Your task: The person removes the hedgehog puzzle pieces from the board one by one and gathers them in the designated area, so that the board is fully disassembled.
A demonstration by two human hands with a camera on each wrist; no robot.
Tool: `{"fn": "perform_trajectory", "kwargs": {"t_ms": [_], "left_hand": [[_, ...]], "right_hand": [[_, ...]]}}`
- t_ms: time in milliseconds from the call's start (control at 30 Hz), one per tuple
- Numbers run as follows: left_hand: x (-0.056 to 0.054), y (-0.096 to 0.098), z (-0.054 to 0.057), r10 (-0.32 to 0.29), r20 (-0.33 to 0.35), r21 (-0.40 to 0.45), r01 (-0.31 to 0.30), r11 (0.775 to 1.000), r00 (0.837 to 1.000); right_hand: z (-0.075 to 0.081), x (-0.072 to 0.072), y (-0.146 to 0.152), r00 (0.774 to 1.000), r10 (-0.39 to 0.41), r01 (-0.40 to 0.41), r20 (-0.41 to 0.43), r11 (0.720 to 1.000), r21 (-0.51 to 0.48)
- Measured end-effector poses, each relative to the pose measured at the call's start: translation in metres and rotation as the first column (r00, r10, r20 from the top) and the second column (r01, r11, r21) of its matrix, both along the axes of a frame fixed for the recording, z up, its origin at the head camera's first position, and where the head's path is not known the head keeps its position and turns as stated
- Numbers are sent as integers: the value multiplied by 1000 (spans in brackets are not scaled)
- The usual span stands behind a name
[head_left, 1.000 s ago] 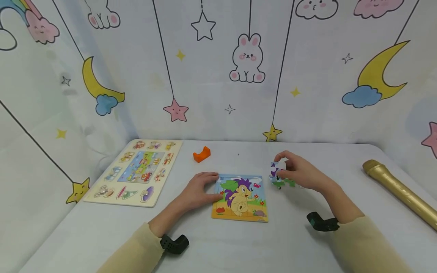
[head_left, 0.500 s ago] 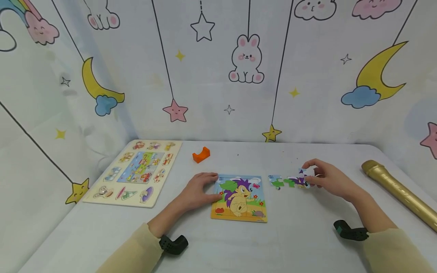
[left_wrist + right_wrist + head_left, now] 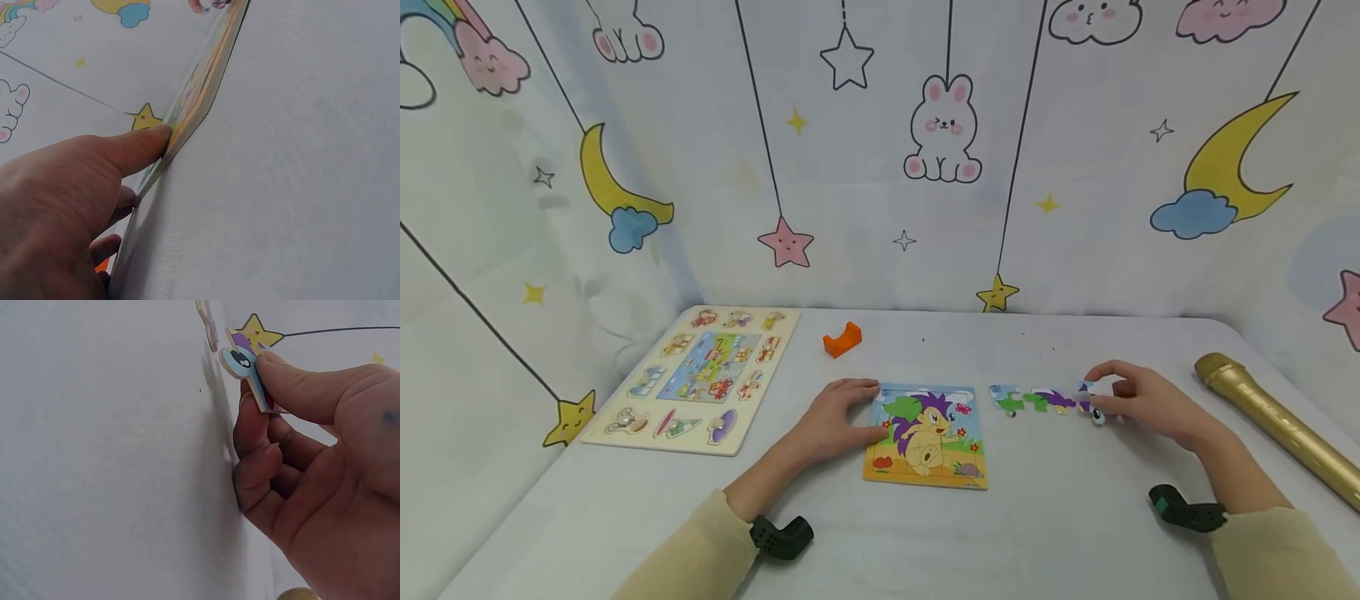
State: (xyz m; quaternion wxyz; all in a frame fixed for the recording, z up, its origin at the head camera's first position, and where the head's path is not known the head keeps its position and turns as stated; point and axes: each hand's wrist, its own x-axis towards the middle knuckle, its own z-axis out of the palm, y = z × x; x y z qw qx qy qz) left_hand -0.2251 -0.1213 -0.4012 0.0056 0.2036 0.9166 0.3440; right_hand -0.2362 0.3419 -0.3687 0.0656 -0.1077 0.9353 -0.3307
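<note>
A square hedgehog jigsaw board [image 3: 925,477] lies flat before me in the head view. My left hand [image 3: 831,425] is at its left side, thumb laid on the face and fingers along the edge, as the left wrist view shows. Over to the right, my right hand [image 3: 1153,407] pinches a jigsaw piece [image 3: 239,361] printed with an eye and purple, between thumb and index finger. Left of that hand, a green-leaf piece [image 3: 1006,398] and a purple piece [image 3: 1054,400] lie in a row on the table.
At the back left is a large wooden picture puzzle [image 3: 647,443]. An orange curved block [image 3: 843,340] lies behind the hedgehog board. A gold microphone [image 3: 1270,421] lies along the right side. A printed curtain [image 3: 865,167] hangs behind the table.
My right hand has carried the eye piece rightward, past the green-leaf piece and the purple piece, uncovering both. The left hand and the board have stayed in place.
</note>
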Motion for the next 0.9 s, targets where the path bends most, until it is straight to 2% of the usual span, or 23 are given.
{"fn": "perform_trajectory", "kwargs": {"t_ms": [367, 900], "left_hand": [[2, 0, 2, 0, 14, 7, 0, 1000, 1000], [3, 0, 3, 8, 19, 1, -8, 1000, 1000]], "right_hand": [[-5, 0, -2, 998, 16, -15, -60, 1000, 25], [-11, -3, -2, 997, 11, -4, -75, 996, 90]]}}
